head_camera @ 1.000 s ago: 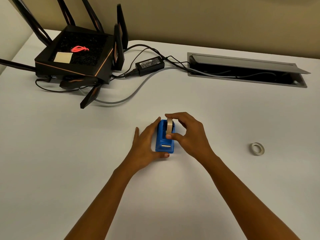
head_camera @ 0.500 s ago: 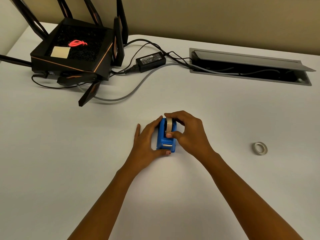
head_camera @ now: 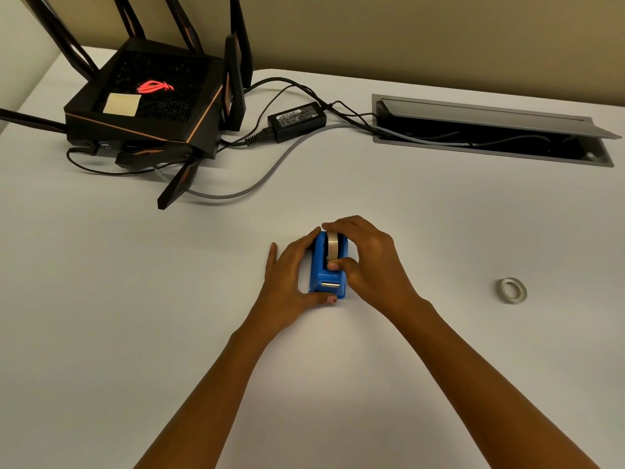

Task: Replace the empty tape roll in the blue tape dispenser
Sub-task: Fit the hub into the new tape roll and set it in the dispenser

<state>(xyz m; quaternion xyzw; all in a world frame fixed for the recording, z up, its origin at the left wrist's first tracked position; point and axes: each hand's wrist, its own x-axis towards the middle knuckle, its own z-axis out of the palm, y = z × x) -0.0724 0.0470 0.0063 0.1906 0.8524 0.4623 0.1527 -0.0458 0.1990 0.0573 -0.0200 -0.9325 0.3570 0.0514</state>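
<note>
A blue tape dispenser (head_camera: 323,277) stands on the white table (head_camera: 169,299) in the middle of the view. My left hand (head_camera: 287,275) wraps its left side, thumb at the near end. A tape roll (head_camera: 332,247) sits upright in the dispenser's slot. My right hand (head_camera: 367,262) pinches that roll, index finger over its top and thumb on its near edge. A thin, flat, empty tape ring (head_camera: 513,290) lies on the table to the right, apart from both hands.
A black router (head_camera: 148,110) with antennas stands at the back left, with a power brick (head_camera: 297,120) and cables (head_camera: 257,177) trailing across the table. An open metal cable hatch (head_camera: 490,130) is set into the table at the back right.
My right hand has eased the roll slightly lower into the dispenser. The head view shifted a little. My left hand keeps its hold.
</note>
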